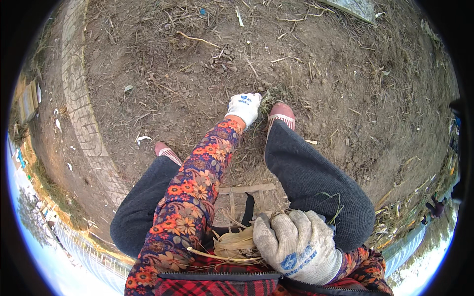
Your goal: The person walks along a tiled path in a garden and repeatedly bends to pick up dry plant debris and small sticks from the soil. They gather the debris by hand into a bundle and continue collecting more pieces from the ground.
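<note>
My left hand (244,107), in a white knit work glove, reaches down to the soil between my feet. Its fingers curl beside a small tuft of green weeds (276,94), near the toe of my pink shoe (282,111); whether they grip anything is hidden. Close to my lap, my right hand (296,240), in a soiled grey-white glove, is closed around a bundle of dry husks and stalks (237,244). A floral sleeve (200,185) covers my left arm.
Bare soil (185,81) with scattered straw surrounds my feet. A curved strip of patterned paving (79,100) runs along the left. Below me is a wooden frame (246,188). A pale slab (355,9) lies at the top right. Another person (437,206) is far off at right.
</note>
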Action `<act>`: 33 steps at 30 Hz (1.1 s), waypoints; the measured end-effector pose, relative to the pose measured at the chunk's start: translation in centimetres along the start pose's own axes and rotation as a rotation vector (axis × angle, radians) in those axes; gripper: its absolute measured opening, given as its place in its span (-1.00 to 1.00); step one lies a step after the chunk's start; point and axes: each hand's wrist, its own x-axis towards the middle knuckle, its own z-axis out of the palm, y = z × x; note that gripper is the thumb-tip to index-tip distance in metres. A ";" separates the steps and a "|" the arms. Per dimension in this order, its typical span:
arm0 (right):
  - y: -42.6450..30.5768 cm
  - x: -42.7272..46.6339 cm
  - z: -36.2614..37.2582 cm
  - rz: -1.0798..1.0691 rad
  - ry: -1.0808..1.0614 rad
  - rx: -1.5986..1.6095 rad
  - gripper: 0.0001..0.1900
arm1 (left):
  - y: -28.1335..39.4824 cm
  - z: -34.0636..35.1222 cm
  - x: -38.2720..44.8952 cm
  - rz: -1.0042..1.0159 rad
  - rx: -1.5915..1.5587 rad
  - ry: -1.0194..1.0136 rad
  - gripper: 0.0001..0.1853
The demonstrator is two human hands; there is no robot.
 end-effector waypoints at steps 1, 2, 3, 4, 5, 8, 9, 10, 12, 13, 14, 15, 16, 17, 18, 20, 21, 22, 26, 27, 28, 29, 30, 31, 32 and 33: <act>0.0 0.0 0.0 -0.001 -0.001 -0.004 -0.79 | -0.4 -0.1 -0.2 -0.018 -0.030 -0.014 -0.71; 0.0 0.0 0.0 -0.001 -0.005 -0.005 -0.79 | -0.9 -0.3 -0.7 -0.057 -0.065 0.006 -0.66; 0.0 -0.1 -0.1 -0.001 -0.011 -0.007 -0.79 | -1.5 -0.6 -1.0 -0.122 -0.121 0.022 -0.60; 0.0 -0.1 -0.1 0.000 -0.016 -0.009 -0.79 | -2.0 -0.8 -1.2 -0.179 -0.131 0.040 -0.59; 0.0 -0.1 -0.2 -0.001 -0.014 -0.005 -0.79 | -2.6 -1.1 -1.6 -0.237 -0.141 0.073 -0.58; 0.0 -0.1 -0.2 -0.008 -0.011 0.005 -0.79 | -3.5 -1.3 -2.6 -0.153 -0.143 0.200 -0.63; 0.0 -0.1 -0.2 -0.013 -0.011 0.007 -0.79 | -3.5 -1.5 -2.7 -0.106 -0.135 0.187 -0.63; 0.1 -0.1 -0.2 -0.016 -0.012 0.008 -0.79 | -3.2 -1.5 -2.9 -0.007 -0.059 0.171 -0.65; 0.0 0.0 -0.1 0.001 0.007 0.003 -0.79 | -2.0 -1.6 -2.9 0.171 0.000 0.083 -0.65; 0.0 0.0 -0.1 0.010 0.016 0.001 -0.79 | -1.2 -1.7 -3.1 0.195 -0.048 0.094 -0.63; 0.0 0.0 -0.1 0.008 0.012 -0.007 -0.79 | -0.2 -1.8 -2.9 0.149 -0.103 0.115 -0.58; 0.0 0.0 -0.1 0.005 0.007 -0.014 -0.79 | 0.7 -1.9 -2.7 0.089 -0.158 0.105 -0.52; 0.0 0.0 -0.1 0.003 0.003 -0.021 -0.80 | 1.3 -2.1 -2.5 0.100 -0.244 0.176 -0.45; 0.1 0.0 -0.1 0.003 -0.001 -0.018 -0.79 | 1.9 -2.2 -2.3 0.088 -0.172 0.141 -0.35; 0.1 0.1 -0.1 0.001 -0.004 -0.016 -0.79 | 2.4 -2.2 -1.9 0.071 -0.117 0.071 -0.35; 0.2 0.1 -0.1 -0.001 -0.005 -0.024 -0.79 | 2.6 -2.0 -1.4 0.065 -0.031 -0.013 -0.38; 0.2 0.1 -0.1 0.001 -0.002 -0.031 -0.79 | 2.5 -1.8 -1.1 0.077 0.002 -0.032 -0.42; 0.2 0.1 -0.1 0.005 0.001 -0.034 -0.79 | 2.4 -1.3 -1.1 0.088 0.039 -0.052 -0.45; 0.3 0.0 -0.3 0.011 -0.047 -0.008 -0.78 | 2.7 0.9 -0.5 0.043 0.162 0.019 -0.72; 0.3 0.0 -0.3 0.012 -0.044 -0.016 -0.78 | 2.9 1.3 -0.1 0.043 0.180 0.027 -0.74; 0.3 0.0 -0.2 0.012 -0.041 -0.023 -0.79 | 3.0 1.5 0.2 0.044 0.196 0.022 -0.76; 0.3 0.1 -0.1 0.017 -0.029 -0.022 -0.79 | 3.1 1.6 0.5 0.048 0.208 -0.002 -0.77; 0.3 0.1 -0.1 0.020 -0.016 -0.020 -0.79 | 3.2 1.5 0.7 0.034 0.179 -0.029 -0.79; 0.2 0.1 0.0 0.023 -0.002 -0.018 -0.79 | 3.3 1.4 0.9 0.034 0.185 -0.065 -0.79; 0.3 0.1 0.0 0.021 -0.008 -0.015 -0.79 | 3.3 1.1 1.0 0.035 0.190 -0.109 -0.78; 0.3 0.1 -0.1 0.018 -0.014 -0.013 -0.78 | 3.3 0.8 1.1 0.037 0.195 -0.153 -0.78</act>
